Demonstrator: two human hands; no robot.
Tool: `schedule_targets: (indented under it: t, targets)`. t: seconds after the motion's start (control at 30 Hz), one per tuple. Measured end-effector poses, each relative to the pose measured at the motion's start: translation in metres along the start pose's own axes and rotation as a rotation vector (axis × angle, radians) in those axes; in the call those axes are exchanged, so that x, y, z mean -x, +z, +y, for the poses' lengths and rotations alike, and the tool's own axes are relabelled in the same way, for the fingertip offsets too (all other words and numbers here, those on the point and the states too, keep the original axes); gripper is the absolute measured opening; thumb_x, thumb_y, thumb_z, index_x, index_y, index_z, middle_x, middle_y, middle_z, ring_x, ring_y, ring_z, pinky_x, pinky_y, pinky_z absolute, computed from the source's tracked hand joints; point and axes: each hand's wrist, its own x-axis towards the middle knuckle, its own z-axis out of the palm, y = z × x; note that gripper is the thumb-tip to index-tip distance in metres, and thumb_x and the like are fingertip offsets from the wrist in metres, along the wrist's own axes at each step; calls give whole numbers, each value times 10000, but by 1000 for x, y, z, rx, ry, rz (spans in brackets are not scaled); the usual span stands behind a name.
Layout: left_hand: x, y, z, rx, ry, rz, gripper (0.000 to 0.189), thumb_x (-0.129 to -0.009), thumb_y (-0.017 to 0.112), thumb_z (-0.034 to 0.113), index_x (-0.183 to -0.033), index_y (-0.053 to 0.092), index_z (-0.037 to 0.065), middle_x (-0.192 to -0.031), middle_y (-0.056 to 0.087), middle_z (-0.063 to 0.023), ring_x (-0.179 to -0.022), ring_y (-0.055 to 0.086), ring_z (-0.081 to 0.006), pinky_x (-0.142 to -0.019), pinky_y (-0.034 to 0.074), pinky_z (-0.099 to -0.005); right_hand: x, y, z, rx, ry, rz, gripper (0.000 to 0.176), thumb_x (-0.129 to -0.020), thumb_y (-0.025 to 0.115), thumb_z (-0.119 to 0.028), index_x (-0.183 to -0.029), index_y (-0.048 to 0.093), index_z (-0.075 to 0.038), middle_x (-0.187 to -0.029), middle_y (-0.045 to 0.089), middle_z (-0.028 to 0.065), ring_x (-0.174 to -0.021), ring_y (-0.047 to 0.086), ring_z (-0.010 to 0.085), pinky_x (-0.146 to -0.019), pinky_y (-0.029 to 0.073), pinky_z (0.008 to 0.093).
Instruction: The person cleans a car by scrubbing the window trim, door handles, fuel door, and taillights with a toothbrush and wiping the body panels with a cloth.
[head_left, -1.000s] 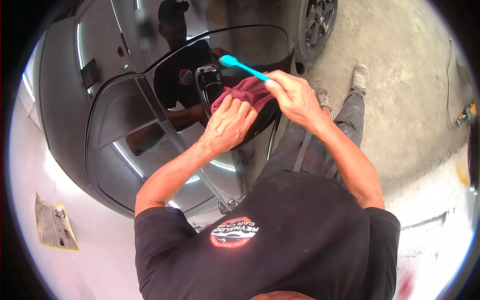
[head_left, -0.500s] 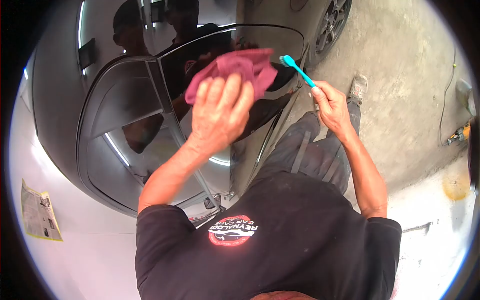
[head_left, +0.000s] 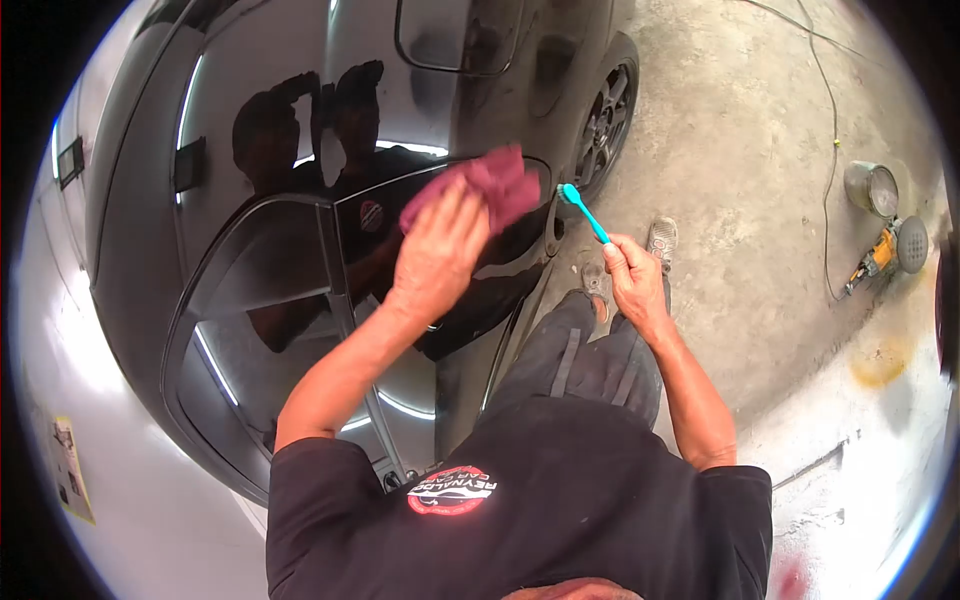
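Observation:
My left hand [head_left: 437, 250] is pressed on a crumpled maroon cloth [head_left: 490, 190], fingers spread over it, against the glossy black car panel [head_left: 400, 215] near a curved seam. In my right hand [head_left: 638, 285] is a turquoise brush [head_left: 588, 217] like a toothbrush, pinched by the handle between thumb and fingers. Its bristle head points up and to the left, beside the car's edge, and appears apart from the cloth.
A car wheel [head_left: 607, 125] stands beyond the panel. On the concrete floor [head_left: 730, 180] at the right are a metal can [head_left: 870, 188], a yellow power tool [head_left: 880, 252] and a cable [head_left: 832, 130]. My shoes and legs are below my right hand. Taped newspaper [head_left: 70, 468] shows at far left.
The view has shifted, bringing more of the wheel, can and tool into sight. The cloth looks more bunched under my left hand. My right hand still holds the brush.

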Motion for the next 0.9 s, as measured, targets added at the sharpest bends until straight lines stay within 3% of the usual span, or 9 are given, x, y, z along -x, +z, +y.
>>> schedule_targets:
  t: [0.07,0.13,0.33,0.37,0.6,0.67,0.73,0.9]
  targets:
    - [21,21,17,-3,123,-97,475,-837,608,102,-1301,631,3,-1399,590,-169,-1417,481,-354,-1151,397,-441,1,-4,1,-14,-2,17,269,-1053,617,-256,-1131,686,-8,-760,635,105,-682,592,176,-651,485,335]
    - [16,15,15,50,119,-145,477,-832,613,111,-1295,629,1,-1400,592,-162,-1415,482,-351,-1161,389,-453,1,-8,-10,-37,36,18,262,-1051,619,-251,-1131,687,-11,-762,633,112,-677,585,189,-652,482,340]
    - [-38,-20,-23,-72,-44,186,390,-850,596,75,-1233,654,30,-1362,613,-123,-1403,497,-333,-1126,410,-480,-38,-10,-32,98,-128,102,205,-1022,619,-180,-1132,690,-23,-880,684,182,-771,670,333,-717,518,400]
    - [-39,-17,-20,-42,-50,159,371,-852,595,76,-1216,654,32,-1355,615,-122,-1403,498,-329,-1121,414,-481,-49,-9,-35,146,-179,108,195,-1007,617,-159,-1132,691,-29,-949,705,197,-869,694,387,-761,536,427]
    - [-18,37,49,221,-17,4,325,-843,614,129,-1147,640,19,-1255,622,-165,-1249,567,-368,-1069,427,-464,-133,18,-52,215,-438,101,186,-1001,633,-151,-1129,700,-35,-986,714,181,-908,704,379,-785,552,424]
    - [-4,56,70,448,-87,-60,365,-824,613,108,-1176,644,17,-1240,632,-160,-1127,592,-342,-965,454,-462,-156,28,-50,252,-491,88,187,-1000,642,-158,-1127,705,-37,-984,716,175,-902,705,375,-779,554,413]
    - [11,74,90,704,-163,-36,380,-814,617,67,-1189,657,22,-1240,647,-153,-1103,600,-340,-951,467,-466,-171,33,-50,230,-539,49,187,-993,663,-156,-1130,723,-43,-963,721,147,-876,713,331,-763,555,381]
    - [36,98,117,1008,-245,-122,351,-833,615,25,-1177,683,25,-1206,674,-154,-1078,617,-347,-934,484,-468,-202,46,-49,305,-609,-24,181,-985,674,-112,-1143,734,-46,-937,724,114,-821,693,268,-747,545,345]
